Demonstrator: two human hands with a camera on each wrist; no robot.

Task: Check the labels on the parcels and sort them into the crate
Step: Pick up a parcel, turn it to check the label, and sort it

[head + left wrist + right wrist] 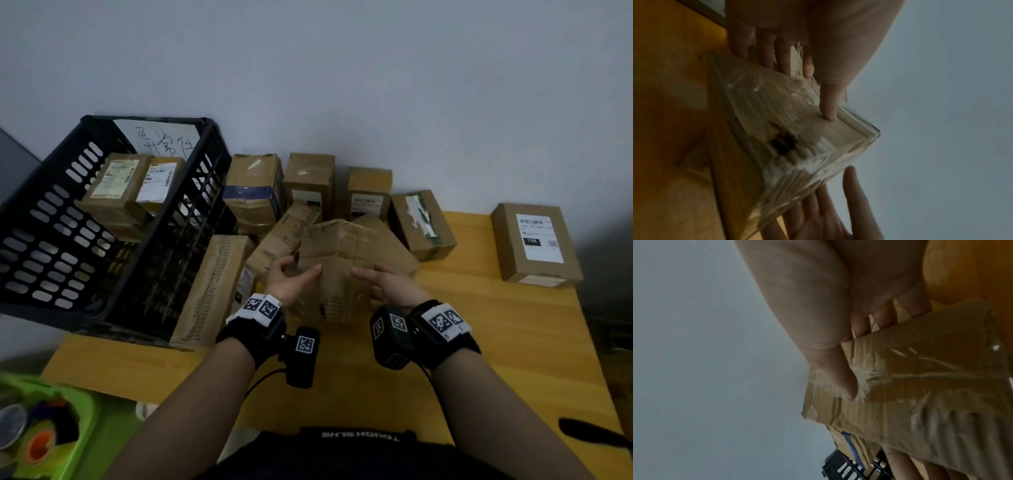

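Note:
A crumpled brown parcel [342, 250] wrapped in clear tape is held up over the yellow table, tilted on one corner. My left hand [299, 272] grips its left side; in the left wrist view the thumb [828, 105] presses on one face of the parcel [787, 138] and the fingers reach behind it. My right hand [376, 279] grips the right side the same way, with its thumb [840, 382] on the taped face of the parcel [920, 386]. The faces turned toward me show no label. The black slotted crate [44, 222] at the left holds two labelled parcels [113, 185].
Several brown parcels [310, 181] line the wall behind the held one. A labelled one [534, 243] lies apart at the far right. A long box [212, 291] lies against the crate. A green bin [78, 428] sits at the lower left. Bare table [496, 359] shows at the front right.

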